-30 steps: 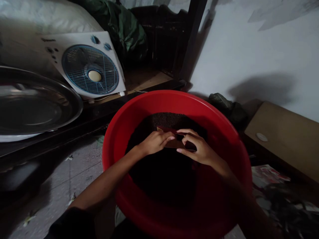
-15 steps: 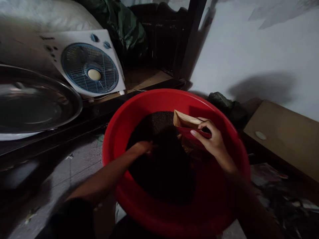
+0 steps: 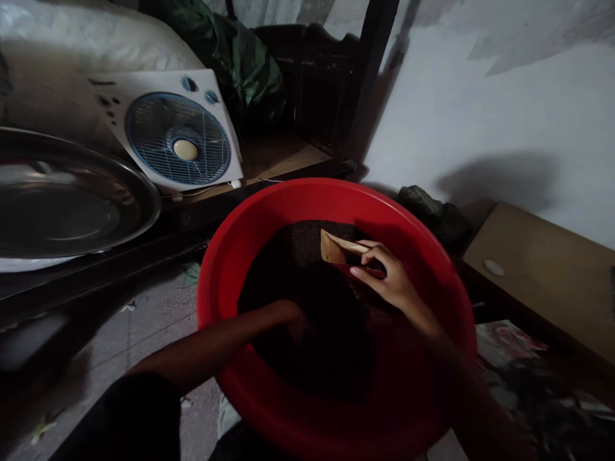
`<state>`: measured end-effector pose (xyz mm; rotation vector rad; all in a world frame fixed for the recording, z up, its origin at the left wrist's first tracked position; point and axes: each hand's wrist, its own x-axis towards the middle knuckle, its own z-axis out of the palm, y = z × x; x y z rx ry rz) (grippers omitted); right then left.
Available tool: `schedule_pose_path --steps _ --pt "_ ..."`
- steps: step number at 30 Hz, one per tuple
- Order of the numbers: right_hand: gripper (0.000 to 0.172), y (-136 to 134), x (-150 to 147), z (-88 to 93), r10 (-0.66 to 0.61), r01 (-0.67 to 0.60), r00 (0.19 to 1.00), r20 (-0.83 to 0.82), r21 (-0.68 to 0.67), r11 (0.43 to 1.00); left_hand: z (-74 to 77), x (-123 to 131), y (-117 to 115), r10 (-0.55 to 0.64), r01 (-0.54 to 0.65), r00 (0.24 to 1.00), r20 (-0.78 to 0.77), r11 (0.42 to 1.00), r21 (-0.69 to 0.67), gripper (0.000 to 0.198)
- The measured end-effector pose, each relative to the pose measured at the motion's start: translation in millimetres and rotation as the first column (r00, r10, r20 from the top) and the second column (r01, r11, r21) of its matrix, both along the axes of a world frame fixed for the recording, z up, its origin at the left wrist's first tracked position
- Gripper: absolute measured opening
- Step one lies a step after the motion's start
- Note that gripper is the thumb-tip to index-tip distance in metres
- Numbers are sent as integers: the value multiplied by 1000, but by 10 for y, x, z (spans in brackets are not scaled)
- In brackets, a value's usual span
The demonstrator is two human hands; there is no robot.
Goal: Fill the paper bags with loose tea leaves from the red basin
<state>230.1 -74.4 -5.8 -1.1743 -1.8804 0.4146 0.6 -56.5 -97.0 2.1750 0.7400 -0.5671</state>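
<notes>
A big red plastic tub (image 3: 336,192) holds a heap of dark, fine-grained loose material (image 3: 307,246); its exact kind I cannot make out. My left hand (image 3: 291,314) reaches down into the heap, its fingers lost in shadow and in the dark grains. Over the right side of the heap, my right hand (image 3: 396,278) grips the edge of a paper bag (image 3: 331,248), thumb on the near side and fingers on the far side. The bag is tan inside and red outside, its mouth open and tilted towards the left. Its lower part is hidden in shadow.
A white box fan (image 3: 185,150) stands at the back left, beside a wide steel basin (image 3: 72,198). A dark green bag (image 3: 240,64) lies behind the fan. At right are a brown board (image 3: 538,269) with a small white oval thing and a white wall (image 3: 504,115).
My left hand has gone lower into the dark heap. The right hand and paper bag have shifted left and slightly down. The whole view has tilted a little.
</notes>
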Motion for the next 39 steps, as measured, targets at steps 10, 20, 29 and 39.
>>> schedule_pose_path --steps 10,20,29,39 --pt "19 -15 -22 -55 144 -126 974 176 -109 986 1028 -294 480 349 -406 679 646 912 -66 31" --pt "15 -85 -179 -61 203 -183 941 272 -98 978 839 -160 340 -2 -290 887 462 775 561 30" --pt "18 -94 -158 -36 172 -162 973 157 -75 984 732 -106 330 -82 -288 738 670 860 422 29" --pt "16 -109 -189 -38 222 -214 965 138 -73 974 809 -62 345 10 -252 760 650 926 280 19"
